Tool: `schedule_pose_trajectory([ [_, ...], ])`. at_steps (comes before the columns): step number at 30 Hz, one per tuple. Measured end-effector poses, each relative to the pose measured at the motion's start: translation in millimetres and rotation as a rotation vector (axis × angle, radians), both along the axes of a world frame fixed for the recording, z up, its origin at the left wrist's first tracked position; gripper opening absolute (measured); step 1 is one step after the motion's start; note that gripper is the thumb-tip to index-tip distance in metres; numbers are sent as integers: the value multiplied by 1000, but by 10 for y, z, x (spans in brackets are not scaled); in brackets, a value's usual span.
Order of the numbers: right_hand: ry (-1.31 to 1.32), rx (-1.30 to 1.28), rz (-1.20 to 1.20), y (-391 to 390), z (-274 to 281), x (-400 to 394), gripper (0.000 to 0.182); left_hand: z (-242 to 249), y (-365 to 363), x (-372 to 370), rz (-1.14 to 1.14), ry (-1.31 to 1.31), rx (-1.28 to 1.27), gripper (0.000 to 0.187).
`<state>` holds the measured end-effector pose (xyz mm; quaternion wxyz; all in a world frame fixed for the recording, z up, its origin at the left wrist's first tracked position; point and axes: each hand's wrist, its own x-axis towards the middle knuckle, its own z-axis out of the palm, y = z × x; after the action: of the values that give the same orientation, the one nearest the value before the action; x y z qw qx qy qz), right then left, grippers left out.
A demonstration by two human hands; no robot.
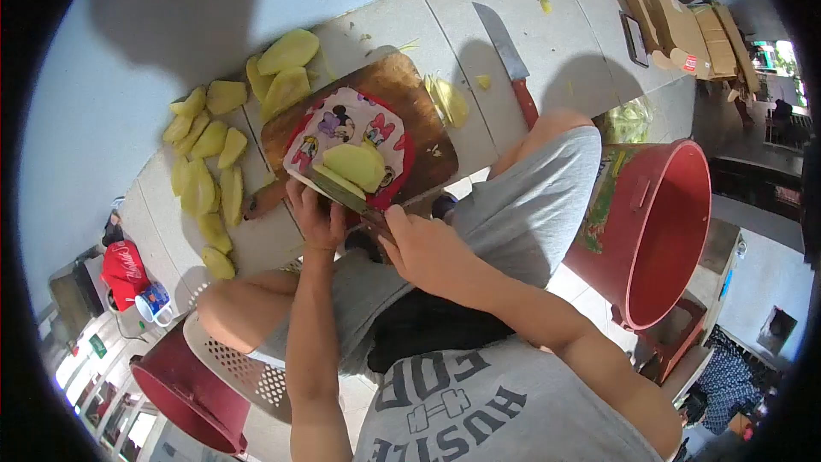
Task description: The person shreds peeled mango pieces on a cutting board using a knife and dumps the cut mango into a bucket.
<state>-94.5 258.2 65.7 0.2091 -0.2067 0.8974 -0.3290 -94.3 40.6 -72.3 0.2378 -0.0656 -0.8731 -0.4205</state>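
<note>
My right hand (419, 248) is closed round the handle of a knife (344, 194). The blade lies along the near side of a peeled yellow-green fruit piece (355, 164), probably green mango. Under the fruit is a round red-rimmed plate or mat (389, 124) with cartoon figures, on a wooden cutting board (385, 81). My left hand (316, 218) has its fingers curled at the near left edge, beside a pale strip close to the blade; what they grip is partly hidden. Several peeled fruit pieces (198, 188) lie left of the board, and more rest behind it.
A second knife with a red handle (511, 60) lies on the tiled surface (445, 4). Thin fruit slices (446, 101) sit right of the board. A red bucket (650, 231) stands at right, another bucket (188, 393) at lower left near a white perforated basket (231, 359). Cardboard (684, 30) is far right.
</note>
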Motion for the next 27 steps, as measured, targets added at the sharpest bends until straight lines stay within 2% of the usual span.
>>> schedule_pose_trajectory([
  [4, -58, 47, 27, 47, 300, 18, 26, -89, 14, 2, 36, 24, 7, 51],
  [14, -12, 10, 20, 7, 70, -13, 26, -39, -8, 23, 25, 0, -1, 53],
  [17, -2, -22, 18, -28, -48, -42, 26, -76, -45, 27, -2, -29, -41, 50],
  [19, -2, -32, 20, -42, -58, -54, 26, -104, -31, 51, 10, -86, 64, 47],
  [24, -30, -45, 15, -39, -78, -69, 26, -31, 2, 27, 29, -63, 44, 44],
  [27, -42, 45, -3, -152, -432, -84, 26, 13, 22, 37, 30, -29, 13, 43],
])
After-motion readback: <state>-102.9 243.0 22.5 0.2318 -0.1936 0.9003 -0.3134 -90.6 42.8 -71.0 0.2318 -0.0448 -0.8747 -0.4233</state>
